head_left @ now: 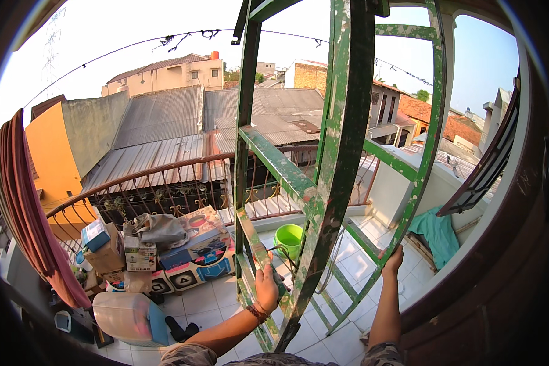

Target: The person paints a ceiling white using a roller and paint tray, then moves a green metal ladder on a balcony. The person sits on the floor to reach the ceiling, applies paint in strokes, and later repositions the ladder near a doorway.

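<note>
A tall green metal stepladder (pixel 341 110), its paint spotted and worn pale, stands upright in front of me. My left hand (pixel 266 287) is closed on it low on the near left, at a step beside the thick front rail. My right hand (pixel 391 259) is closed round the outer side rail on the right. A bright green bucket (pixel 289 239) is on the white tiles just behind the ladder, partly hidden by it, with a dark cord or hose nearby.
A curved railing (pixel 134 178) edges the balcony before rooftops. Boxes (pixel 186 247), a plastic bin (pixel 128 317) and a hanging red cloth (pixel 36 213) are at the left. A teal cloth (pixel 433 235), an open window (pixel 482 158) and a dark door (pixel 482 317) are at the right.
</note>
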